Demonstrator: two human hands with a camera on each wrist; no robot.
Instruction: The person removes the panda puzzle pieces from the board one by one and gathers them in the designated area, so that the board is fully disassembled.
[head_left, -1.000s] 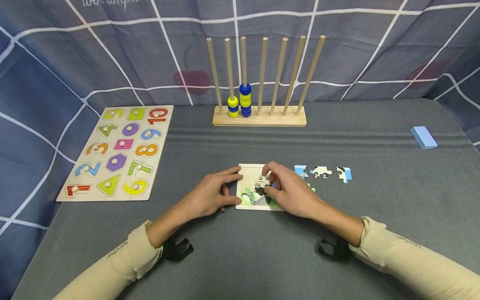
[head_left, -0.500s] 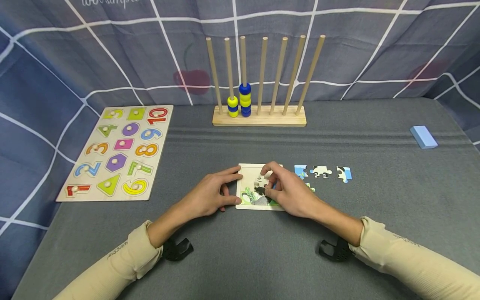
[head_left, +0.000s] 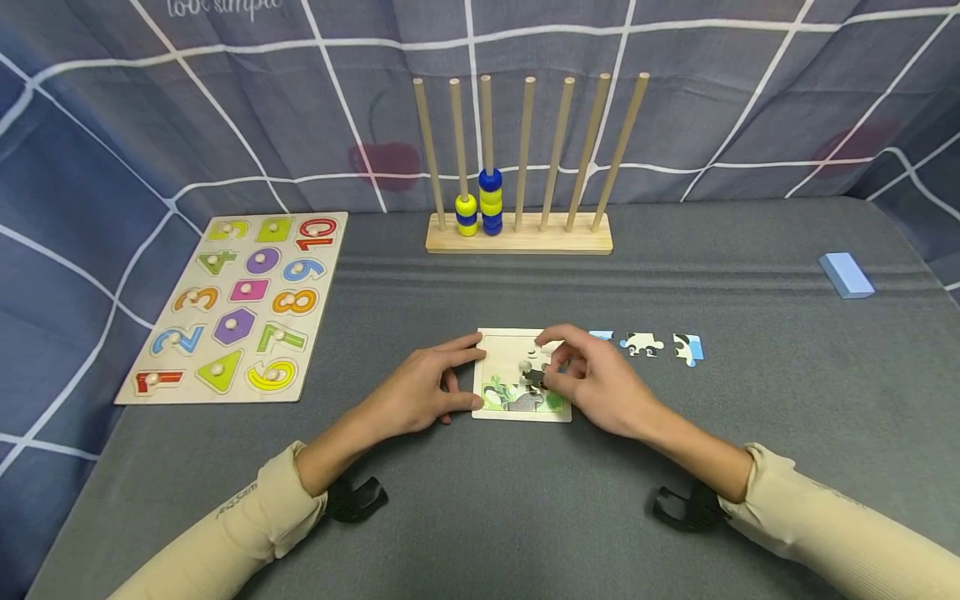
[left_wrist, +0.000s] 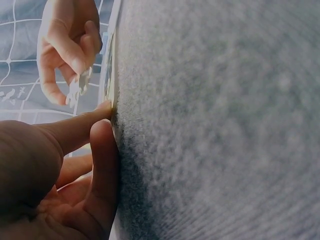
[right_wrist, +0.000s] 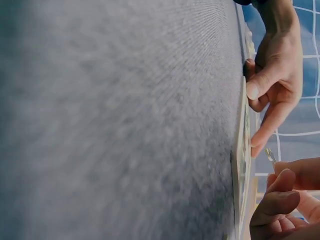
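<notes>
My left hand (head_left: 420, 387) rests at the left edge of a wooden puzzle board (head_left: 498, 342), its thumb by the near corner and its fingers spread toward the far one. Green and grey picture pieces fill the board's near row. Over the board, my right hand (head_left: 600, 379) pinches a jigsaw piece (left_wrist: 80, 87) between thumb and fingers. That piece stands tilted above the board and shows as a thin edge in the right wrist view. To the right lie loose panda pieces (head_left: 642, 344); a blue one (head_left: 602, 334) is partly covered by the right hand.
A number-and-shape peg board (head_left: 232, 308) lies at the left. Behind the puzzle stands a wooden bead rack (head_left: 517, 240) with tall rods and blue and yellow beads. A blue block (head_left: 847, 275) sits far right. Checked cloth (head_left: 675, 100) hangs behind the table.
My right hand has shifted slightly to the right with the pinched jigsaw piece, uncovering the board's near right corner and hiding more of the loose pieces. My left hand stays in place.
</notes>
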